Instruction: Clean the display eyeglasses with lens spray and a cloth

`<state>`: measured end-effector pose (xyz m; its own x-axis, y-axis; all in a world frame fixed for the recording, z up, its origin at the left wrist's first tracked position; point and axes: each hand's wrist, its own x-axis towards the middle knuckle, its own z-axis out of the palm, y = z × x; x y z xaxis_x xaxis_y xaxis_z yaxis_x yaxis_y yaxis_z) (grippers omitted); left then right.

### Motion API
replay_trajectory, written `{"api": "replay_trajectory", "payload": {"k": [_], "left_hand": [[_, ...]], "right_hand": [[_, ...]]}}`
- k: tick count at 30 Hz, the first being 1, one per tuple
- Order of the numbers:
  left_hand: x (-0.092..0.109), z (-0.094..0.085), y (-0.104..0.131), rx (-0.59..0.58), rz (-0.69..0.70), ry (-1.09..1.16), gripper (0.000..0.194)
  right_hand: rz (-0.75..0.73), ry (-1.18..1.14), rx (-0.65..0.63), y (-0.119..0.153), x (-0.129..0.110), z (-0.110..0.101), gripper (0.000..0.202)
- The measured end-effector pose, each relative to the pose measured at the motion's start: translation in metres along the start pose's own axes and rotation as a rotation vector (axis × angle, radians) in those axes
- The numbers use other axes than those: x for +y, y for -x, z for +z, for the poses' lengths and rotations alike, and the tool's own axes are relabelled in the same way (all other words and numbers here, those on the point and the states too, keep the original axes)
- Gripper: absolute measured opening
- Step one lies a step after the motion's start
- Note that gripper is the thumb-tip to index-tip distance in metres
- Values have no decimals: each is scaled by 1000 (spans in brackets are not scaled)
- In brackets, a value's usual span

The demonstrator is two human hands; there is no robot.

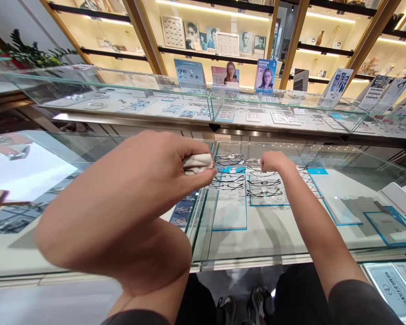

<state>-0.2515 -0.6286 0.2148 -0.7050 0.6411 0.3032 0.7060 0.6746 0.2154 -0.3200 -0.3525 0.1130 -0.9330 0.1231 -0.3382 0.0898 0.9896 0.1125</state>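
Observation:
My left hand [162, 167] is raised in the foreground above the glass display case, its fingers wrapped round a bunched white cloth [199, 163]. Farther off, my right hand [271, 161] reaches out over the case with its fingers curled closed. Thin-framed eyeglasses [253, 161] lie right beside its knuckles; whether the fingers grip them or anything else is hidden. Below that hand, dark-framed eyeglasses [264, 192] rest in a column on a blue-edged white board [270, 203]. Another column of eyeglasses [227, 185] lies to the left on a second blue-edged board [230, 216].
A glass partition [199, 225] divides the near case. Another blue-edged board [341, 212] and a white box [401, 197] are at the right. Behind runs a second glass counter [176, 108] with eyewear and upright cards [266, 76]. At the far left, a person's hand [6, 146] shows.

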Motion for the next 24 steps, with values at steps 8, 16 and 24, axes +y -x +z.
{"api": "replay_trajectory", "payload": {"k": [8,16,24], "left_hand": [[9,-4,-3,-95,-180,-57,30],[37,-10,-17,-266,-401,-142,30],[33,-10,-16,-270,-391,-153,35]], "right_hand": [[-14,8,-30,-7,-3,6,32],[-11,0,-34,-8,-6,7,30],[-20,-13,-15,-14,3,8,38]]}}
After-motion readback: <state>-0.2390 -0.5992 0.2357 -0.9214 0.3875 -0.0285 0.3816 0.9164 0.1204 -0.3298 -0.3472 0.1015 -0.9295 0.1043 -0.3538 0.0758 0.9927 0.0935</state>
